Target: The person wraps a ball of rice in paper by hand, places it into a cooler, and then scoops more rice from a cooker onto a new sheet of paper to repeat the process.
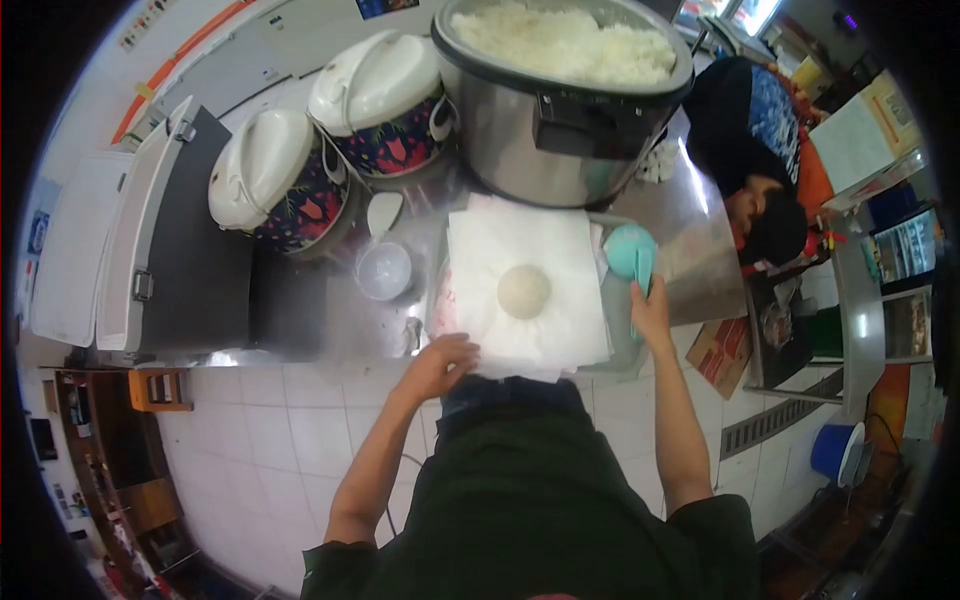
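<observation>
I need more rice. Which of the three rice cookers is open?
The large stainless-steel cooker at the back right: lidless, full of white rice. The left floral cooker and the middle floral cooker have white lids shut.

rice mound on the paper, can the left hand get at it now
Probably yes: the left hand rests at the white paper's near edge, with only bare paper between it and the rice mound.

Rice ball (523, 291) sits mid-sheet on the paper stack (560, 330), w/ the big rice pot (560, 130) right behind, one cooker (385, 95) behind-left & a 2nd cooker (275, 175) further left, a cup (385, 270) just left of the paper (paddle (384, 212) lying behind it), the scoop (632, 252) at the paper's rt edge in the right hand (650, 312), left hand (440, 362) at its near edge.
</observation>
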Demonstrator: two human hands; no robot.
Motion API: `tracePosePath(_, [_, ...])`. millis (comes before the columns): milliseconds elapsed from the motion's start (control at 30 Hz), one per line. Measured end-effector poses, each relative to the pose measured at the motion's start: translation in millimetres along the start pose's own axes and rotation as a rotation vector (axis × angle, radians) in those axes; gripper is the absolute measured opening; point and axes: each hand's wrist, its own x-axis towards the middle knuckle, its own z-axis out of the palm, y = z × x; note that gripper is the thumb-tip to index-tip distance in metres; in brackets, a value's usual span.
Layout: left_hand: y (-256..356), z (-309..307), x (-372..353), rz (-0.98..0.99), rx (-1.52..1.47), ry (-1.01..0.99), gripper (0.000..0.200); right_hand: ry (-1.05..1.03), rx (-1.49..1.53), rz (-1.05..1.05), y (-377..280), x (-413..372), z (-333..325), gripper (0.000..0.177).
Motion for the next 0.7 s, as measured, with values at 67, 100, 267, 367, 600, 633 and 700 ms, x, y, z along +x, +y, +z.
tracePosePath(67, [7.4, -3.8, 6.7, -0.086, -0.047, 0.008, 0.013, 0.156, -0.025, -0.178, -3.5, -6.8, 3.0, 0.047])
tracePosePath(100, [10.6, -2.7, 7.1, -0.157, -0.091, 0.035, 0.014, 0.323, -0.056, -0.376, -14.3, -12.8, 3.8, 0.050])
tracePosePath(267, [12.8, 4.9, 7.4, -0.458, -0.390, 0.112, 0.018, -0.322, -0.091, -0.721, -81.8, -77.6, 0.9, 0.036])
tracePosePath(367, [7.1, 6.7, 3.4, -0.455, -0.433, 0.136, 0.019, -0.442, -0.191, -0.758, -74.0, -77.7, 17.0, 0.022])
tracePosePath(600, [33.9, 2.4, 13.9, -0.451, -0.323, 0.213, 0.020, -0.307, -0.158, -0.761, -79.6, -67.3, 29.1, 0.006])
tracePosePath(633, [45.0, 0.0, 18.3, -0.296, -0.074, 0.277, 0.020, -0.303, -0.159, -0.764, -79.3, -65.2, 28.0, 0.006])
tracePosePath(700, [37.0, 5.1, 18.5, -0.233, -0.051, 0.268, 0.020, -0.400, -0.161, -0.811, -75.1, -60.7, 23.2, 0.006])
